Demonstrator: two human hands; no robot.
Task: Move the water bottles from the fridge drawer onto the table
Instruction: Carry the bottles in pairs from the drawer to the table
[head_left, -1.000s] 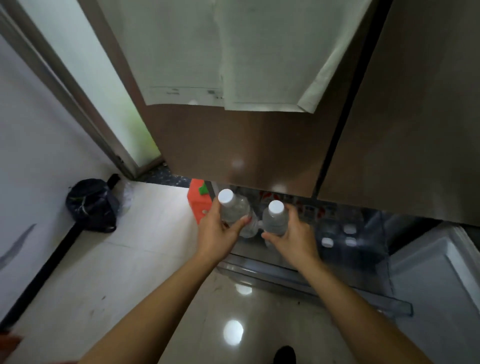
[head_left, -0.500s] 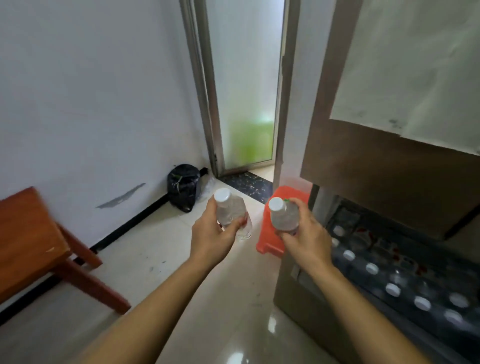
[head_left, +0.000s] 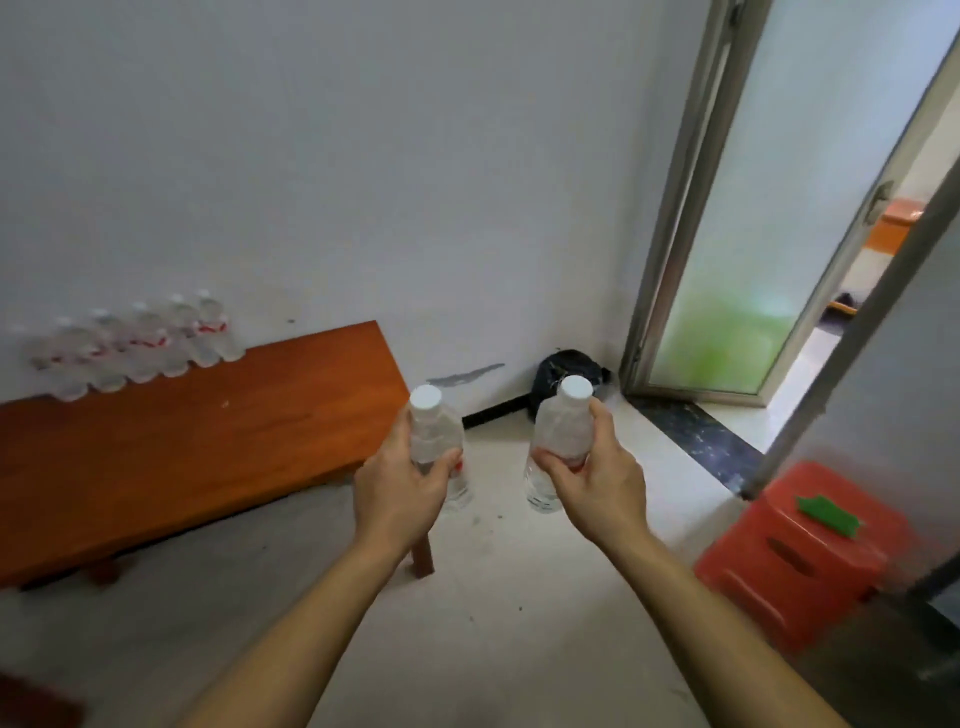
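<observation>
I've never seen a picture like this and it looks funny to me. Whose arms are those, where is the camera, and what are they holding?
There is no machine here, just a person. The camera sits on the person's head and looks forward and down, so you see their own two arms reaching out. The left hand grips the left bottle, and the right hand grips the right bottle. Both are clear water bottles with white caps, held upright. On the left is a brown wooden table. A row of bottles stands on it next to the wall. On the floor you can see a red stool and a black bag in the corner.
</observation>
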